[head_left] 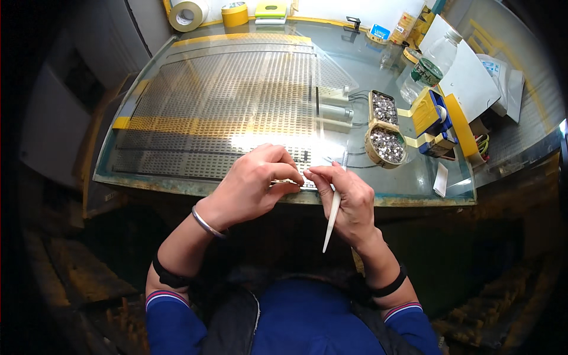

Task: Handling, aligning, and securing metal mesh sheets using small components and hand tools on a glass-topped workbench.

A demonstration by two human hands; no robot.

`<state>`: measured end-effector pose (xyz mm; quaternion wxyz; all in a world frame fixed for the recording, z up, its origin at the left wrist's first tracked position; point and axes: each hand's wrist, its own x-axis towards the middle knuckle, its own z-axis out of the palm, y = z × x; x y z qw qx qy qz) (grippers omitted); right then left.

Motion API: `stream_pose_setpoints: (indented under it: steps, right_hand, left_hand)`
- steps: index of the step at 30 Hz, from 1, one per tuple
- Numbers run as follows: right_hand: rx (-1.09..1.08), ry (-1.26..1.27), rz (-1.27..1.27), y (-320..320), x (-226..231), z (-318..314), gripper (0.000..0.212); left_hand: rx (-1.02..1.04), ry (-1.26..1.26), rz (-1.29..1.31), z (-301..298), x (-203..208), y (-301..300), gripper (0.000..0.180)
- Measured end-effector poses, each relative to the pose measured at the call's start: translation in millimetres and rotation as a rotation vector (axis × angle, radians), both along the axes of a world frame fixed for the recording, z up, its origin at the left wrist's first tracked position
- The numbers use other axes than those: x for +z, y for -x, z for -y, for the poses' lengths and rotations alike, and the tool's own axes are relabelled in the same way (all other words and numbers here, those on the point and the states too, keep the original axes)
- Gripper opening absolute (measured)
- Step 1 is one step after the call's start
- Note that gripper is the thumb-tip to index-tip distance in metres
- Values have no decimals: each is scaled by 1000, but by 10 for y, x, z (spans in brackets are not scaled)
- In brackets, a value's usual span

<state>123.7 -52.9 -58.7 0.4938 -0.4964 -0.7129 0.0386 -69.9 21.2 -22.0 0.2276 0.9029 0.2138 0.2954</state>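
Observation:
A large clear sheet (236,89) with dense rows of small dark rectangles lies on the glass-topped table. My left hand (254,180) rests over its near right corner, thumb and fingers drawn together in a pinch. What they hold, if anything, is hidden. Close beside it, my right hand (349,198) keeps a slim white pen-shaped tool (333,219) between its fingers, the tapered end pointing back toward me. The thumb and forefinger of that hand also meet at the sheet's corner, almost touching the left fingertips; anything tiny between them is too small to tell.
To the right stand a round tub (386,147) and a rectangular tin (383,107), both full of small shiny pieces. Beyond them are a blue tape dispenser (431,115) and a clear plastic bottle (432,65). Tape rolls (188,15) line the back. The table's front edge (414,200) runs before me.

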Motion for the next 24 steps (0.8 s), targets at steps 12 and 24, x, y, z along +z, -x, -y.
stream_pose_setpoints:
  steps: [12,24]
  right_hand:
    - [26,-19,-5,-15,1,26,15]
    - [38,-46,-30,-35,-52,10,16]
  left_hand:
    - [-111,-108,-191,-20,81,-87,15]
    - [11,-227,-151,15,-98,-182,13]
